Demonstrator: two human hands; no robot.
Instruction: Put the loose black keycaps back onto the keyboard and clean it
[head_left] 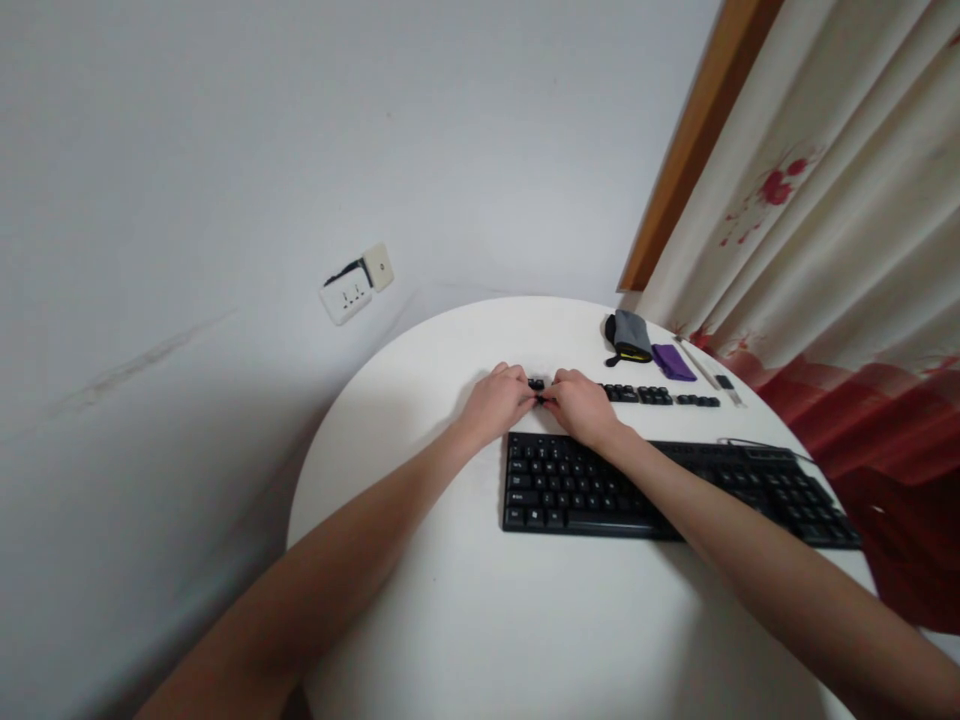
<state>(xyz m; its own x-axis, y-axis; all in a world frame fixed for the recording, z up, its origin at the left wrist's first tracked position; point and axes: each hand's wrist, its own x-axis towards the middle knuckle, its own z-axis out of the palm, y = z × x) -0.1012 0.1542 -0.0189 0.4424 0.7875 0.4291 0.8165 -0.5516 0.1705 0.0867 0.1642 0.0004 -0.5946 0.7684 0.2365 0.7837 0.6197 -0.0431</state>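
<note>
Left hand and right hand pinch one key between them; key row runs off rightward, right hand nearer.

Keyboard: looked like smooth plastic
Keycaps: looked plastic
Surface: appeared smooth
Curtain: was matt cloth
Frame: looked wooden
</note>
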